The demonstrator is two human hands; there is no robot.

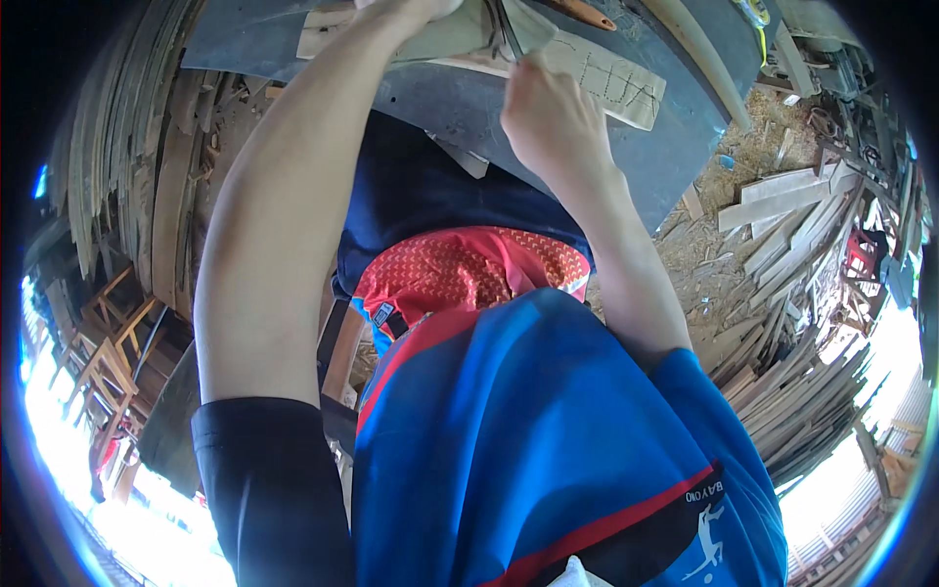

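Observation:
On the grey tabletop (430,103), a wooden board (626,83) with dark pencilled lines lies at a slant. Over its middle is a pale sheet (450,39), paper- or cloth-like, partly bent up. My right hand (556,112) is closed in a fist at the board's near edge. From it rise the narrow dark metal blades of what looks like a pair of scissors (506,31), up against the sheet. My left hand (416,8) is beside the sheet's left part; the top edge of the picture cuts off its fingers, so its grip is hidden.
An orange-brown handle (584,13) and a curved wooden strip (699,59) lie at the table's far right, with a yellow tape measure (753,12) near the corner. Wooden planks (127,127) stand at left; scrap boards (782,201) pile up on the right floor.

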